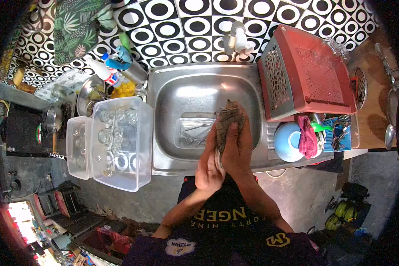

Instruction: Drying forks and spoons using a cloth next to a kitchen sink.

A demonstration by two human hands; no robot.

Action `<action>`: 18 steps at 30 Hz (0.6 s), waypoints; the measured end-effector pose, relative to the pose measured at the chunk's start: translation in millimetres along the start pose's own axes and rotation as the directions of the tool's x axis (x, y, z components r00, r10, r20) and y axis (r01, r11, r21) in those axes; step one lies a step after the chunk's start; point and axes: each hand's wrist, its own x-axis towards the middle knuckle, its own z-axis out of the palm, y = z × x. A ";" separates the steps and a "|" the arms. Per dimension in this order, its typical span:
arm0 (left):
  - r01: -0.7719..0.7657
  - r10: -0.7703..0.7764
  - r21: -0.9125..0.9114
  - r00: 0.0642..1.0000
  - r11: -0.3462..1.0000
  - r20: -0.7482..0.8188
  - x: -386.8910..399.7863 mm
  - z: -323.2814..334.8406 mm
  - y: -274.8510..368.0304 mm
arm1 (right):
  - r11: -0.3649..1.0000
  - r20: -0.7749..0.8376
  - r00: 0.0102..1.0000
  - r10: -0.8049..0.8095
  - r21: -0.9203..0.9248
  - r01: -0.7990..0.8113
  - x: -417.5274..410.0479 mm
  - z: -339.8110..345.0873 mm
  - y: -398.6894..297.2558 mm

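Over the front right part of a stainless steel sink [173, 99], my left hand [208, 166] and my right hand [236, 146] press together around a bunched brown-grey cloth [228, 123]. The cloth's top sticks out beyond my fingertips; whether something is wrapped inside it cannot be seen. Beneath, on the sink's bottom, lies a clear rectangular plastic container [191, 128] with forks and other metal cutlery in it, partly hidden by my hands.
Left of the sink stand a large clear plastic bin [143, 146] holding several glasses and a smaller clear bin [73, 146]. To the right are a red and grey dish rack [322, 73], a light blue bowl [284, 141], a dark red cloth [307, 136] and a blue cutlery basket [335, 144]. A faucet [241, 38] is at the back wall.
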 end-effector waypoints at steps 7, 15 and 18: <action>-0.033 0.017 0.215 0.997 0.976 0.077 10.7 -2.6 -3.7 | 0.970 -0.254 0.937 0.238 0.112 -0.216 18.0 -1.2 4.6; -0.167 -0.081 0.709 0.949 0.685 0.303 34.0 -34.2 -8.0 | 0.922 -0.235 0.900 0.368 0.218 -0.320 30.1 -11.9 26.7; -0.035 -0.029 0.605 0.995 0.796 0.096 29.9 -33.7 -16.0 | 0.965 -0.163 0.953 0.256 0.104 -0.242 21.2 -1.9 18.1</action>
